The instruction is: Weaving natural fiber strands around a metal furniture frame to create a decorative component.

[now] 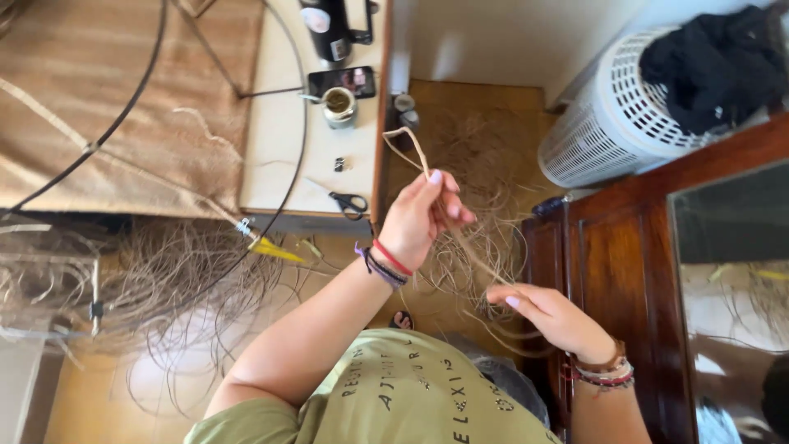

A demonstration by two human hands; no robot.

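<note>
Straw-coloured fibre strand (411, 148), thin and pale, loops upward at upper centre of the frame, then runs down to the right. Left hand (421, 215) at centre has its fingers (434, 178) closed, pinching the strand below the loop. Right hand (555, 316), lower right, keeps its fingers loosely curled, the strand passing through them.

A pale surface (279, 156) stands at the far left. On it lie black-handled scissors (352, 202) at the near edge, a small cup (338, 105) and a phone (342, 81) farther back, and a black machine (327, 29) at the far end. Loose straw fibres (485, 164) lie scattered on the wooden floor (82, 403).
</note>
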